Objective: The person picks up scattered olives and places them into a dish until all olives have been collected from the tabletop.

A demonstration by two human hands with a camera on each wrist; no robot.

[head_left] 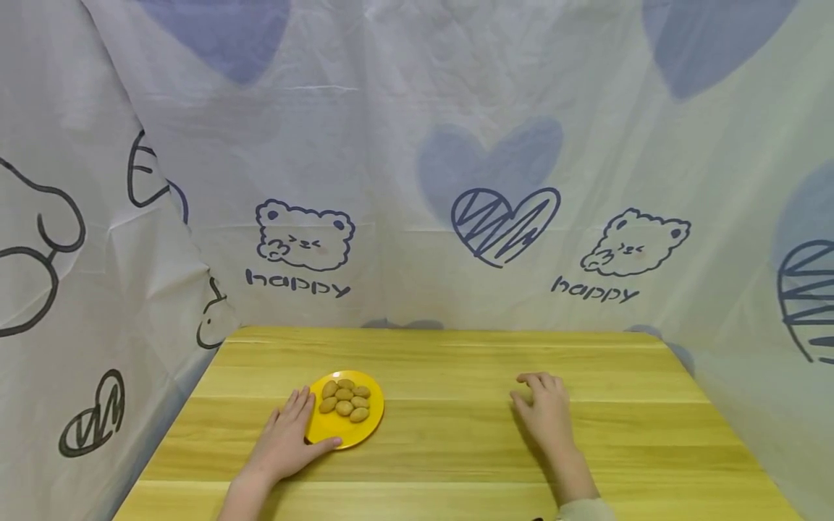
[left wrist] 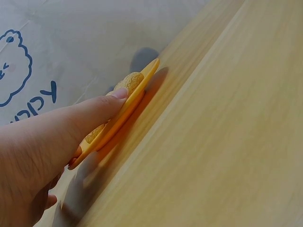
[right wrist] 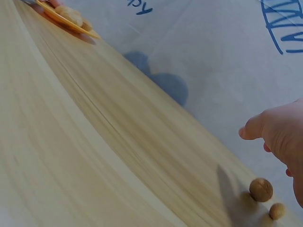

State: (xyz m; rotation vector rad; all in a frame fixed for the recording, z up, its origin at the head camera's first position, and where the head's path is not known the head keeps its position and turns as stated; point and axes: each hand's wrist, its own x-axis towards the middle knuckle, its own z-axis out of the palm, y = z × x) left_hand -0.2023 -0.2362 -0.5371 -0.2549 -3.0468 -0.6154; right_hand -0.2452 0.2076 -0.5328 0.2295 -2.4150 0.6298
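A round yellow plate [head_left: 355, 434] carries several tan, oval, wrinkled nuts [head_left: 344, 394] that look like walnuts. My left hand [head_left: 284, 440] grips the plate at its left side, with the thumb over the near rim in the left wrist view and the fingers along the edge. To the right, my right hand [head_left: 546, 412] hovers over the table with fingers loosely bent and nothing between them. Beside that hand in the right wrist view are two round brown nuts [right wrist: 261, 189], which I cannot make out in the head view.
The light wooden table [head_left: 443, 449] reaches back to a pale cloth [head_left: 391, 166] printed with hearts, bear faces and lettering. More cloth [head_left: 59, 253] hangs along the left side.
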